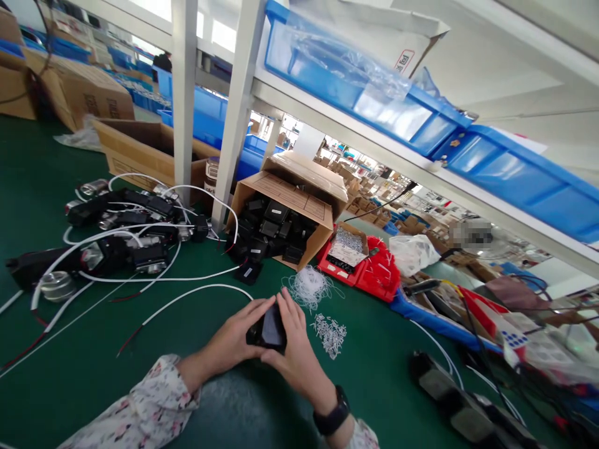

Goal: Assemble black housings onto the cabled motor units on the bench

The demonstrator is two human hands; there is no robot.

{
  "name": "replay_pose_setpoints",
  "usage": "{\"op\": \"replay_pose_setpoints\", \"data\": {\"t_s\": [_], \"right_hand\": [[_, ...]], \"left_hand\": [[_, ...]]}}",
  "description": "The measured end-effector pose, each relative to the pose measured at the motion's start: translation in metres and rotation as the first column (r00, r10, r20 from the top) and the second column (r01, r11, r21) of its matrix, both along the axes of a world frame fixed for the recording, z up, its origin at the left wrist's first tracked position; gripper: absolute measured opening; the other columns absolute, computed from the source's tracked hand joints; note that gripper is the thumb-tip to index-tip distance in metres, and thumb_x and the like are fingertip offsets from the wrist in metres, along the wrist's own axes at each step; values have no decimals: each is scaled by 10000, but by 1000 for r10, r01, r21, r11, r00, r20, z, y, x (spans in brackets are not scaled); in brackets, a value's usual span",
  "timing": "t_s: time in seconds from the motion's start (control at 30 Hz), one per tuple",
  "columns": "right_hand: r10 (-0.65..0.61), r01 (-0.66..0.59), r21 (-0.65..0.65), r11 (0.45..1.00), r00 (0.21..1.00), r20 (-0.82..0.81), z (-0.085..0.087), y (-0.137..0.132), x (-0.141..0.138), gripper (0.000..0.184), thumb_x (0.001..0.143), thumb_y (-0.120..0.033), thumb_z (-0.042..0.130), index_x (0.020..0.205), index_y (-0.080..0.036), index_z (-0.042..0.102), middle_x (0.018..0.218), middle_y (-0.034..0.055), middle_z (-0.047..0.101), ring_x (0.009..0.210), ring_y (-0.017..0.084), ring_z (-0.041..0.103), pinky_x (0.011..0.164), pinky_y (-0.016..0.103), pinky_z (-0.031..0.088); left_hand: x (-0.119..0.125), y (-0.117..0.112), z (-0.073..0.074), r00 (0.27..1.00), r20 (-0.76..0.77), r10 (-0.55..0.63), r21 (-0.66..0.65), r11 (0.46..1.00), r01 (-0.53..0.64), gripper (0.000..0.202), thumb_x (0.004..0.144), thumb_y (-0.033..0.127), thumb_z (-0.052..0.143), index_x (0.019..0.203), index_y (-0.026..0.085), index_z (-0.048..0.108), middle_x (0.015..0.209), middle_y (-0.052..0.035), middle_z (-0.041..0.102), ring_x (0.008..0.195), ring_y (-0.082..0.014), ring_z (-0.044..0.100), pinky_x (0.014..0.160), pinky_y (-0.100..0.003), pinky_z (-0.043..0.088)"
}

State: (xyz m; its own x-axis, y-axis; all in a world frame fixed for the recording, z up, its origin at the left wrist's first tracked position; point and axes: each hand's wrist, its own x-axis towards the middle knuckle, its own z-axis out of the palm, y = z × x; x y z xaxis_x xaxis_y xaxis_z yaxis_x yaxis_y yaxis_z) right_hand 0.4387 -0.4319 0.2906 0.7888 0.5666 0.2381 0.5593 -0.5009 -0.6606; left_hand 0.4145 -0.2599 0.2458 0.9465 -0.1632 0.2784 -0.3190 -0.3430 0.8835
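Near the front of the green table, a black plastic housing (pixel 272 329) sits between my two hands. My left hand (pixel 234 333) wraps its left side, with the thumb low and the fingers over the far end. Against the right side presses my right hand (pixel 294 349), fingers stretched along it and thumb at the near edge. A white cable (pixel 201 288) with thin bare-ended wires runs out to the left from behind my left hand. Just right of my fingers lie a pile of small silvery-white pins (pixel 330 335) and a tangle of clear thin strands (pixel 309 287).
Black units with lenses and white cables (pixel 135 218) heap up at left. Behind my hands, a tipped cardboard box (pixel 299 193) spills black housings. Red bins (pixel 378 274) stand right of it. Blurred dark units (pixel 468 399) lie at right. Shelf posts (pixel 238 112) rise behind.
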Motion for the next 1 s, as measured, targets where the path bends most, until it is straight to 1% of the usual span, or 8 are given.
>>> {"op": "replay_pose_setpoints", "data": {"t_s": [0.1,0.2,0.37,0.5,0.77,0.87,0.93,1.0], "right_hand": [[-239,351,243,904,887,-395,-17,-8,-13,639,820,-545,514,1331,-188,373,1335,142,409,1185,304,421,954,462,400],[-91,547,331,769,606,-790,-27,-5,-26,530,801,-570,542,1122,-148,529,994,118,601,859,222,593,708,330,511],[187,717,470,514,442,-878,-28,12,-30,429,671,-413,757,932,-130,569,802,55,627,696,159,616,655,261,501],[208,757,473,451,426,-881,-28,14,-25,389,631,-359,787,865,-132,574,736,48,641,632,163,620,605,253,494],[222,793,363,488,290,-931,-25,17,-15,359,634,-380,742,847,-138,585,699,38,630,634,168,614,596,264,489],[77,656,485,578,548,-833,-27,8,-21,374,609,-297,745,908,-153,571,825,45,627,760,191,608,693,303,496],[-90,411,528,743,843,-530,-31,-6,-25,420,597,-193,732,983,-174,568,952,59,608,879,216,580,789,339,484],[-118,141,383,913,990,-83,-36,-23,-27,461,640,-104,661,1080,-191,558,1086,86,565,1004,241,527,891,389,449]], "left_hand": [[-3,0,8,1000,-4,-18,37,999,19,788,672,224,712,1354,346,337,1377,-25,395,1235,-248,416,1037,-363,358],[-4,3,16,1000,1,-20,34,999,20,792,667,246,704,1359,316,325,1373,-36,403,1224,-247,418,1030,-355,351],[17,14,31,998,-60,-24,5,1000,25,435,870,438,369,1203,207,527,1204,-73,561,1128,-236,478,981,-346,345],[51,12,34,958,-286,-14,50,998,29,485,773,590,468,729,153,674,723,-51,651,754,-226,584,686,-284,419],[55,1,35,909,-416,11,75,997,22,558,741,639,442,668,133,667,665,-63,627,652,-213,574,592,-291,416],[21,2,39,952,-300,61,114,993,-28,444,708,545,558,897,162,677,958,-85,626,964,-266,542,822,-343,414],[-2,2,35,973,-208,101,146,987,-72,473,678,449,630,1082,204,617,1144,-83,562,1091,-277,479,916,-368,378],[-17,-3,26,963,-246,114,146,986,-79,603,655,370,664,1213,201,511,1151,-89,560,954,-254,556,816,-361,448]]}}
